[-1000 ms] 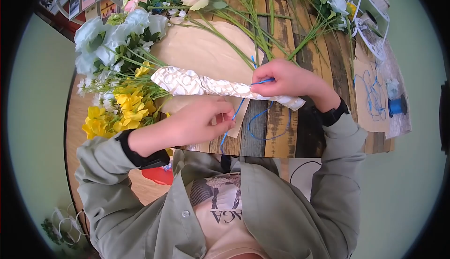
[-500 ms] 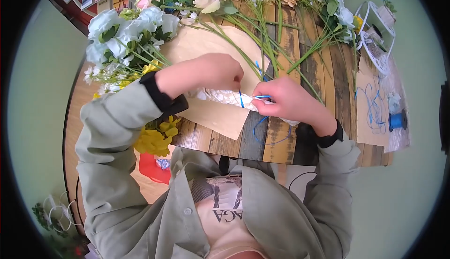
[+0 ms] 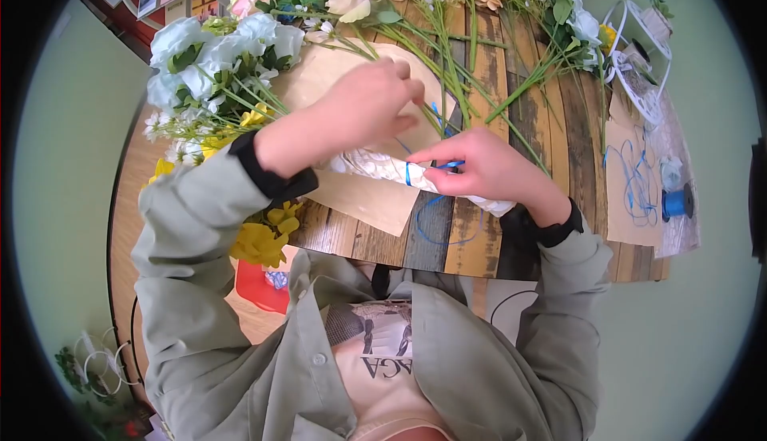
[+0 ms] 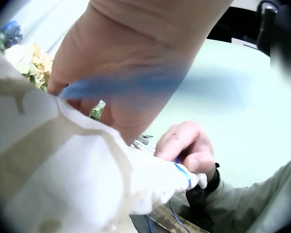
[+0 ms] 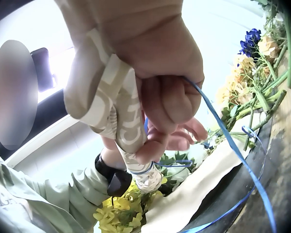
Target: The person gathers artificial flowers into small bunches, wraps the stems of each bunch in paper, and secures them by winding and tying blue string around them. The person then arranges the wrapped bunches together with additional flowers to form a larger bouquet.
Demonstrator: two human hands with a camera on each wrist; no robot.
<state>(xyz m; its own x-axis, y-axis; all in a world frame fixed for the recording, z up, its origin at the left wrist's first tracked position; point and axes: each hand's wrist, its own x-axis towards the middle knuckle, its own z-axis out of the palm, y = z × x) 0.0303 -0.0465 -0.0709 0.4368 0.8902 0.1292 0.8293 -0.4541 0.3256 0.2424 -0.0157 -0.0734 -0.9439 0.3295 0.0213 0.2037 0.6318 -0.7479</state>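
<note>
Though inverted, "AGA" [image 3: 387,367] below wrap [image 3: 374,167]

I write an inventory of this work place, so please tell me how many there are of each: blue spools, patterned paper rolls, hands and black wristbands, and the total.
Blue spool: 1
Patterned paper roll: 1
Hands (left hand, right hand): 2
Black wristbands (left wristband, right wristband): 2
Total: 6
</note>
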